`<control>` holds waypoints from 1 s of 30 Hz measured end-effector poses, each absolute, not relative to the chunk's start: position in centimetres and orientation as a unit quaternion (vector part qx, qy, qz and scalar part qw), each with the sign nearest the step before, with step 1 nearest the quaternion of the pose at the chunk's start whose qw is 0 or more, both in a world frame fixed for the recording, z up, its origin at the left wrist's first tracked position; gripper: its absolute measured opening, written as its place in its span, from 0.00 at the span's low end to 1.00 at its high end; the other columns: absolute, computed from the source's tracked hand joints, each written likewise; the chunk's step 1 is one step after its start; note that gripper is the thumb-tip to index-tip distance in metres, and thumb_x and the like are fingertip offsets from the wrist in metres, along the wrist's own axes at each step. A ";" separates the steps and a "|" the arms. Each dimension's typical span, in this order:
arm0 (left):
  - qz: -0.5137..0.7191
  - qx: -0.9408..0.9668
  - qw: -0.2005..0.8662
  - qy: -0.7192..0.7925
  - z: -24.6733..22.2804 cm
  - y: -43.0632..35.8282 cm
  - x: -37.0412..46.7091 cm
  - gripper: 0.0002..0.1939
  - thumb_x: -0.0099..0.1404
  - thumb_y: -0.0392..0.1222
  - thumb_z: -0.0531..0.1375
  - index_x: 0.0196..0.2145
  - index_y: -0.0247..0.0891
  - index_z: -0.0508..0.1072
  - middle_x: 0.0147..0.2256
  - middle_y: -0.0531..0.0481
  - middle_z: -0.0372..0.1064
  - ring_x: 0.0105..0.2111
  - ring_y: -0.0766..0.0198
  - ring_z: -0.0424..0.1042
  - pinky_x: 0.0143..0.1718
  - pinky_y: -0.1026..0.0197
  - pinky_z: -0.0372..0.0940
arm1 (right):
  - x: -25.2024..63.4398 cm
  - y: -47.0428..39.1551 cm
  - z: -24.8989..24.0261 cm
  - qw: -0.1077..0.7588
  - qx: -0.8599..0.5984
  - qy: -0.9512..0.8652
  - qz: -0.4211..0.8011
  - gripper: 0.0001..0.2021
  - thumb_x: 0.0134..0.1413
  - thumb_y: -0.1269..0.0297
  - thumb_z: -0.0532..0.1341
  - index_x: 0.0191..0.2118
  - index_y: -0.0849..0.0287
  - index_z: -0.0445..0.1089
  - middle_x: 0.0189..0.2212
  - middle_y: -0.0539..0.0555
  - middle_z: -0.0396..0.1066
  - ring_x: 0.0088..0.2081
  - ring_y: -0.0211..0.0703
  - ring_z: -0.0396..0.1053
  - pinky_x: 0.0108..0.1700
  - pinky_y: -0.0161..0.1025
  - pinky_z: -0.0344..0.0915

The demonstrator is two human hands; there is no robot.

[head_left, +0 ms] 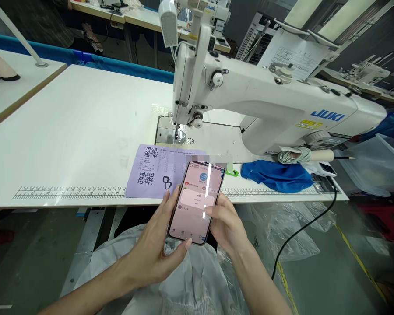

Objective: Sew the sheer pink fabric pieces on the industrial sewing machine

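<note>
A smartphone point(190, 223) with a lit pinkish screen is held tilted above my lap, just off the table's front edge. My left hand point(154, 251) is closed around its left side, thumb at the bottom edge and fingertips by the upper left. On the other side, my right hand point(229, 225) wraps the right edge, its thumb over a pop-up box on the screen. Behind the phone lies a purple paper sheet point(154, 175) with QR codes and a handwritten 8, partly covered by the phone and left fingers. The fingers under the phone are hidden.
A white JUKI sewing machine point(265, 94) stands on the white table point(79, 131). Blue cloth point(276, 176), a coiled cord point(294, 155) and a green item point(232, 173) lie to the right. A clear plastic bin point(381, 162) is beyond. A black cable hangs over the edge.
</note>
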State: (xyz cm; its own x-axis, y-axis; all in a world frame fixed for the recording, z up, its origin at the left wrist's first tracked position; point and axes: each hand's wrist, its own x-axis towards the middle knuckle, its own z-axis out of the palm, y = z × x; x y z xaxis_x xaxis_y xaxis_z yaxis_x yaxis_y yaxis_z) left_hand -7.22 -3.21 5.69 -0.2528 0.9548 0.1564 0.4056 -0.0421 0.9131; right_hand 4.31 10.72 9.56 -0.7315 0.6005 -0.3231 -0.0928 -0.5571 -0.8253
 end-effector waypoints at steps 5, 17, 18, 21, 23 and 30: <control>0.477 0.550 0.270 0.630 5.5 -3.3 -7.0 0.43 0.69 0.40 0.56 0.70 0.46 0.31 0.70 0.44 0.36 0.69 0.45 0.38 0.67 0.38 0.45 | 4.1 10.3 8.6 0.227 -0.327 -0.443 0.803 0.17 0.42 0.66 0.71 0.42 0.54 0.73 0.38 0.51 0.78 0.38 0.45 0.75 0.41 0.39 0.71; 0.570 0.409 0.328 0.633 6.9 -1.7 -8.6 0.33 0.72 0.45 0.54 0.68 0.50 0.42 0.64 0.43 0.57 0.65 0.51 0.55 0.61 0.46 0.60 | 4.3 9.7 9.8 0.203 -0.330 -0.409 0.826 0.17 0.44 0.65 0.68 0.44 0.53 0.74 0.44 0.55 0.77 0.47 0.56 0.73 0.47 0.48 0.69; 0.575 0.391 0.338 0.634 7.3 -1.2 -9.0 0.33 0.72 0.46 0.54 0.68 0.50 0.42 0.63 0.43 0.58 0.64 0.51 0.56 0.60 0.47 0.61 | 4.4 9.6 9.9 0.198 -0.330 -0.409 0.828 0.17 0.44 0.66 0.68 0.44 0.53 0.74 0.45 0.55 0.77 0.47 0.56 0.73 0.47 0.48 0.69; 0.588 0.366 0.377 0.615 8.1 0.1 -9.9 0.28 0.71 0.50 0.54 0.66 0.49 0.52 0.62 0.45 0.61 0.62 0.52 0.59 0.53 0.54 0.67 | 4.4 9.3 9.9 0.182 -0.344 -0.414 0.823 0.18 0.46 0.65 0.67 0.46 0.53 0.74 0.46 0.55 0.77 0.48 0.55 0.72 0.47 0.46 0.68; 0.590 0.371 0.388 0.603 8.5 0.8 -10.2 0.23 0.71 0.50 0.55 0.61 0.47 0.60 0.58 0.46 0.65 0.58 0.54 0.64 0.48 0.59 0.69 | 4.4 9.2 9.7 0.170 -0.344 -0.420 0.822 0.20 0.46 0.66 0.66 0.48 0.52 0.73 0.47 0.54 0.76 0.49 0.55 0.71 0.47 0.46 0.68; 0.589 0.355 0.387 0.614 8.8 1.5 -9.6 0.16 0.69 0.49 0.58 0.52 0.42 0.67 0.44 0.48 0.73 0.43 0.60 0.72 0.38 0.64 0.69 | 4.3 9.1 8.8 0.179 -0.319 -0.421 0.830 0.22 0.44 0.67 0.66 0.49 0.53 0.73 0.47 0.54 0.76 0.50 0.54 0.71 0.49 0.47 0.68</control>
State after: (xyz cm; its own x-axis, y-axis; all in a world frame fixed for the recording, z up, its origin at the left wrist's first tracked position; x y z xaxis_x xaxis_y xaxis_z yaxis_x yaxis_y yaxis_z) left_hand -9.63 1.48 8.77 -0.4490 0.8917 -0.0571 -0.0201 0.0538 0.9983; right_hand 4.31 9.12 8.78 -0.7325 0.5650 -0.3799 -0.0278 -0.5823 -0.8125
